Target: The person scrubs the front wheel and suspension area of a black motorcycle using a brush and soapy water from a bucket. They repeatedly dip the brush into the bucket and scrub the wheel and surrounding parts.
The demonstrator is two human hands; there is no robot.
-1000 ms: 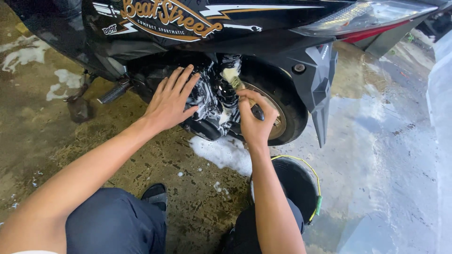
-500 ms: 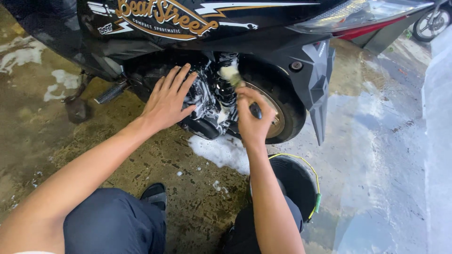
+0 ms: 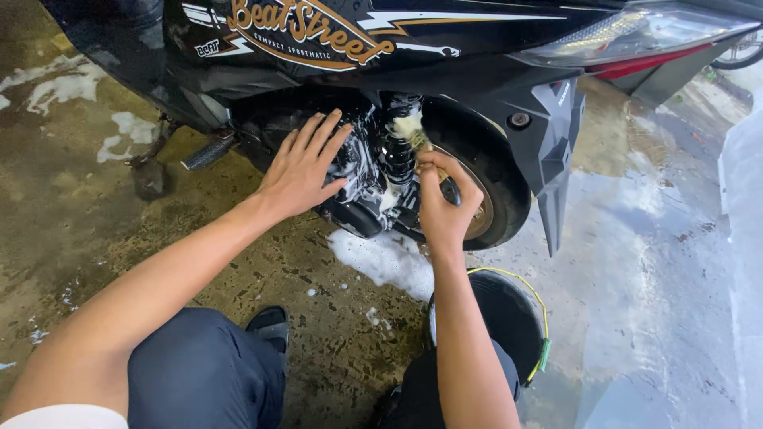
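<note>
Brush [image 3: 413, 131]: a small soapy brush is pressing against the spring [image 3: 397, 151] of the scooter [image 3: 477, 48], just in front of the rear wheel [image 3: 485, 191], with its pale bristles pointing up and its handle disappearing into the right hand.
Right hand [image 3: 441, 202]: it is closing tightly around the brush handle, fingers curled and thumb on top, and is hovering close beside the rear wheel.
Left hand [image 3: 306, 167]: it is lying flat and spread wide on the soapy engine casing [image 3: 358, 179], fingers pointing up and to the right, gripping nothing.
Engine casing: it is sitting low under the black body panel, covered in white foam, between the two hands.
Scooter: it is standing across the top of the view, black with orange lettering and a red tail light at the right.
Foam patch [image 3: 385, 258]: white suds are lying on the wet concrete floor [image 3: 636, 278] just beneath the engine.
Bucket [image 3: 509, 318]: a black bucket with a yellow-green rim is standing on the floor under the right forearm, near the person's knee.
Footpeg [image 3: 208, 152]: it is sticking out to the left of the left hand, well apart from the brush.
</note>
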